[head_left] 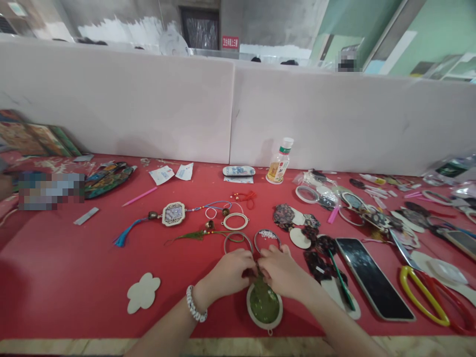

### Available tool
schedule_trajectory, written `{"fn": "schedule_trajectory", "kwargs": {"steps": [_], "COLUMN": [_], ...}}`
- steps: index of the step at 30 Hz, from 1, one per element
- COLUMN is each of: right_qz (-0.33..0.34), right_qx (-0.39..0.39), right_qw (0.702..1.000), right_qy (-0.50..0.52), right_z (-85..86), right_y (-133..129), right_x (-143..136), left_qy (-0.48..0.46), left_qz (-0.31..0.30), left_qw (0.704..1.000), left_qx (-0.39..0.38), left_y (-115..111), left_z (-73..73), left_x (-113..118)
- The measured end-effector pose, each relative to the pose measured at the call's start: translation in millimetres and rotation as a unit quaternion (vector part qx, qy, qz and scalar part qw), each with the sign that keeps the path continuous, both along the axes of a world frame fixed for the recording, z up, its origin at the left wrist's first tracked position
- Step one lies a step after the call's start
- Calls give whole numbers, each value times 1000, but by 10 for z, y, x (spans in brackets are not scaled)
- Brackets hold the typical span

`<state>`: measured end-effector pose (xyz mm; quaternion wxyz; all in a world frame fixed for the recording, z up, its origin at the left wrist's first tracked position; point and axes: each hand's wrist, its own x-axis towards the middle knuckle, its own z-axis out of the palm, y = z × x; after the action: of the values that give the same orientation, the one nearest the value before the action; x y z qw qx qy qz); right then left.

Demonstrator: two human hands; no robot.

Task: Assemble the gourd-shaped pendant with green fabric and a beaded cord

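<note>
Close to the table's front edge lies an oval pale-rimmed frame (248,308) with a small loop at its lower end. Green glossy fabric (265,303) fills its middle and rises at the top between my fingers. My left hand (235,267), with a beaded bracelet on the wrist, is closed in a pinch at this upper part. Facing it, my right hand (279,270) pinches the same spot, its fingertips nearly touching the left ones. The exact grip is partly hidden by the fingers. Just beyond the hands lie a round ring (238,234) and a ring holding small white beads (268,235).
Right of my hands lie a black phone (375,277), yellow-and-red scissors (424,292) and a green pen (341,280). A flower-shaped pale piece (143,293) lies left. Farther back are a tasselled pendant (173,214), a bottle (279,162) and a white partition (148,104).
</note>
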<state>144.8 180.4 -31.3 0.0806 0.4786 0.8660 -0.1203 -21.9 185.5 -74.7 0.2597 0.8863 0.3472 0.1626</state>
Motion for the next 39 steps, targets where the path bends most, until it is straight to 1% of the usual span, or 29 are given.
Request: {"fn": "schedule_trajectory", "kwargs": {"steps": [3,7,10,13,15,17,19,21,24,27,29,35,39], "right_qz": [-15,-39,-50,-50,-49,-54,-65,-66,-55,-59,-68,-52,-77], "right_qx": [-23,-63,-66,-65,-50,-19,15,42,79,106,117,148,160], "right_qw": [999,991,987,984,982,981,980,981,984,985,985,984,978], "right_qy": [21,108,137,157,173,186,188,176,147,120,105,82,109], "right_z": [3,-25,-52,-28,17,55,59,14,-109,-219,-263,-329,-308], "right_y": [19,48,54,32,-13,-89,-188,-297,-441,-537,-576,-629,-622], "right_x": [42,159,210,224,230,241,256,271,281,264,235,143,201], "left_qy": [0,-11,-9,1,9,15,18,23,32,40,50,73,59], "left_qz": [5,6,2,-5,-9,-11,-15,-18,-18,-20,-19,-13,-7], "left_qw": [1000,1000,1000,1000,1000,999,999,999,999,998,997,995,995], "left_qx": [-5,-6,5,18,25,31,34,36,40,47,58,73,75], "left_y": [-7,-12,-12,-24,-43,-64,-78,-82,-74,-68,-69,-85,-91], "left_z": [10,26,29,37,55,82,108,121,117,106,103,112,102], "left_x": [-1,-6,-8,-13,-19,-25,-29,-28,-21,-11,-5,3,1]}}
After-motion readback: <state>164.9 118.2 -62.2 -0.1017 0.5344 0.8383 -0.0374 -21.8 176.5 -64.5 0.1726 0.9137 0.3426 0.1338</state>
